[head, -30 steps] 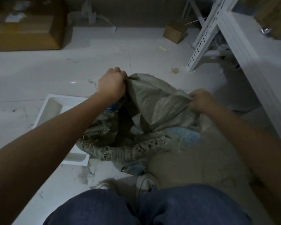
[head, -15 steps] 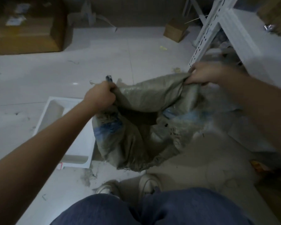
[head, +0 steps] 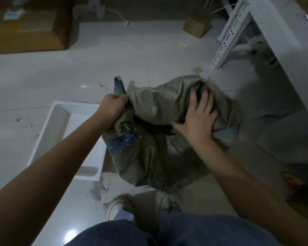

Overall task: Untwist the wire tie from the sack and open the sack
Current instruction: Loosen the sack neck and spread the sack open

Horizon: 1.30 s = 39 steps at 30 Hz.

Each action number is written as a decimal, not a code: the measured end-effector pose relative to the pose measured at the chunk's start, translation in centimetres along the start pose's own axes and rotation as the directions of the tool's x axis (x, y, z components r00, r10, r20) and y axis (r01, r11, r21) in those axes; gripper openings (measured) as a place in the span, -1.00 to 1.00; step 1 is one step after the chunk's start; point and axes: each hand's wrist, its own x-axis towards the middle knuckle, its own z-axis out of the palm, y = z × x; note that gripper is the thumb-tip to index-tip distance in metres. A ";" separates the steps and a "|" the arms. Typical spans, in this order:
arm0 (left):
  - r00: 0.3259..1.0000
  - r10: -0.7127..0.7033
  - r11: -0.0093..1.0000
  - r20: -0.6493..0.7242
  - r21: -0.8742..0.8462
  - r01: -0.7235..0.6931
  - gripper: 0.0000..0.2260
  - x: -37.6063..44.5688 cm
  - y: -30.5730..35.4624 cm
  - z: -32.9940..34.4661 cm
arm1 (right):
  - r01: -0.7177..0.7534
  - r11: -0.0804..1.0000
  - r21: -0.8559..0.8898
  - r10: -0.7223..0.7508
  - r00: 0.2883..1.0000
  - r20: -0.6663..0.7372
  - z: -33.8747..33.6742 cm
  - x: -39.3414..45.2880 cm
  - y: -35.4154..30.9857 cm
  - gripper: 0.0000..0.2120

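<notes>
On the floor: woven sack (head: 160,157)
Left hand (head: 112,108): fingers fisted on sack's edge
Right hand (head: 197,119): fingers spread flat on sack

Bare forearms, blue jeans (head: 185,233), pale sneakers (head: 117,206)

No words, numbers or signs can be read anywhere. Blue marks are seen on the sack (head: 160,153), just below the left hand (head: 112,108), but no letters can be made out in them. A pale label is seen on the brown box (head: 25,31), far up and left of that hand, but it is too blurred to be read.
</notes>
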 end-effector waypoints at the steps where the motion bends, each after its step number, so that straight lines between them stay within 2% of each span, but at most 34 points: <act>1: 0.999 -0.020 1.000 0.026 -0.012 0.021 -0.74 -0.1 0.2 -0.2 | 0.027 1.000 -0.009 -0.027 1.000 -0.004 -0.5 1.5 0.0 0.16; 3: 0.992 -0.058 0.998 0.108 0.002 0.058 -0.71 -0.1 0.4 -0.5 | 0.163 0.983 -0.087 -0.165 0.986 -0.016 -1.1 4.3 -0.4 0.18; 6: 0.961 -0.101 0.995 0.259 0.020 0.099 -0.70 0.4 0.3 -0.6 | 0.418 0.889 -0.187 -0.409 0.908 0.089 -0.6 6.8 -1.3 0.12; 7: 0.952 -0.102 0.995 0.290 0.035 0.096 -0.68 0.8 0.2 -0.5 | 0.473 0.867 -0.154 -0.458 0.880 0.125 -0.3 7.5 -1.5 0.01; 10: 0.945 -0.102 0.995 0.312 0.054 0.090 -0.67 1.9 0.1 -0.4 | 0.510 0.857 -0.070 -0.487 0.847 0.214 0.7 9.1 -1.5 -0.57; 12: 0.952 -0.119 0.993 0.282 0.023 0.118 -0.68 2.9 -0.1 -0.7 | 0.487 0.872 0.056 -0.484 0.837 0.254 1.1 9.8 -0.9 -0.74; 14: 0.959 -0.121 0.992 0.256 -0.016 0.129 -0.69 3.6 -0.4 -1.3 | 0.338 0.871 0.357 -0.449 0.843 0.297 0.6 10.2 -0.3 -0.80; 16: 0.955 -0.130 0.986 0.266 -0.071 0.154 -0.71 4.4 -0.6 -1.7 | 0.139 0.777 0.614 -0.444 0.813 0.378 -0.1 10.8 0.4 -0.69; 18: 0.924 -0.169 0.969 0.343 -0.115 0.220 -0.72 4.9 -0.3 -2.0 | 0.034 0.727 0.686 -0.450 0.778 0.438 -1.3 11.1 1.0 -0.67; 21: 0.831 -0.185 0.937 0.524 -0.161 0.310 -0.69 5.4 0.5 -2.8 | -0.167 0.622 0.765 -0.395 0.777 0.491 -2.3 11.8 2.5 -0.83; 23: 0.872 -0.154 0.960 0.465 -0.138 0.243 -0.68 6.1 0.0 -2.9 | -0.335 0.524 0.783 -0.346 0.757 0.555 -2.5 12.4 3.4 -0.88; 24: 0.924 -0.167 0.962 0.343 -0.148 0.229 -0.57 7.4 -1.3 -2.4 | -0.396 0.504 0.767 -0.323 0.737 0.593 -2.3 12.6 3.8 -0.88; 26: 0.958 -0.070 0.989 0.278 -0.103 0.102 -0.36 11.5 -7.1 -1.8 | -0.483 0.538 0.691 -0.284 0.667 0.689 -1.4 12.4 4.3 -0.87; 27: 0.982 0.080 0.994 0.171 -0.093 -0.065 -0.39 13.8 -10.0 -1.4 | -0.516 0.564 0.645 -0.269 0.624 0.734 -0.8 12.0 4.5 -0.86; 28: 0.997 0.013 1.000 0.072 0.022 -0.015 -0.56 14.7 -9.7 -0.4 | -0.541 0.583 0.606 -0.262 0.581 0.770 0.1 11.6 4.6 -0.84; 29: 0.987 -0.158 0.963 0.044 0.226 0.144 -0.73 13.1 -8.8 -0.5 | -0.569 0.587 0.576 -0.253 0.546 0.798 1.0 11.1 4.8 -0.82; 30: 0.984 -0.165 0.874 0.059 0.472 0.119 -0.82 11.2 -7.1 -0.1 | -0.601 0.579 0.551 -0.239 0.520 0.820 1.9 10.6 4.9 -0.81; 31: 0.987 -0.154 0.824 -0.034 0.547 0.147 -0.85 9.9 -5.4 0.9 | -0.642 0.560 0.524 -0.216 0.498 0.840 2.8 10.1 5.0 -0.81; 32: 0.995 -0.064 0.852 0.082 0.523 0.011 -0.71 9.1 -4.0 1.5 | -0.682 0.538 0.495 -0.198 0.469 0.861 3.4 9.8 5.0 -0.81; 33: 0.992 0.093 0.916 0.082 0.384 -0.118 -0.56 7.9 -3.3 1.8 | -0.717 0.518 0.466 -0.189 0.436 0.880 4.0 9.5 5.0 -0.82; 34: 0.968 0.229 0.866 0.102 0.433 -0.251 -0.42 5.8 -1.7 2.6 | -0.743 0.501 0.444 -0.189 0.406 0.894 4.4 9.4 4.9 -0.83; 35: 0.916 0.338 0.730 0.215 0.555 -0.399 -0.29 4.6 -1.2 4.3 | -0.765 0.480 0.430 -0.191 0.387 0.902 4.7 9.3 4.9 -0.83; 36: 0.852 0.402 0.519 0.335 0.683 -0.514 -0.19 3.3 -1.0 5.9 | -0.785 0.457 0.418 -0.193 0.371 0.908 4.8 9.3 4.9 -0.83; 37: 0.788 0.429 0.333 0.440 0.734 -0.592 -0.14 2.3 -1.3 7.9 | -0.802 0.429 0.415 -0.202 0.362 0.910 4.7 9.5 5.0 -0.83; 38: 0.751 0.437 0.241 0.495 0.740 -0.628 -0.17 1.8 -1.5 9.1 | -0.811 0.410 0.417 -0.203 0.365 0.909 4.4 9.7 5.0 -0.83; 39: 0.756 0.430 0.233 0.494 0.748 -0.621 -0.26 2.0 -1.7 9.6 | -0.808 0.406 0.428 -0.189 0.384 0.904 4.1 10.0 5.1 -0.82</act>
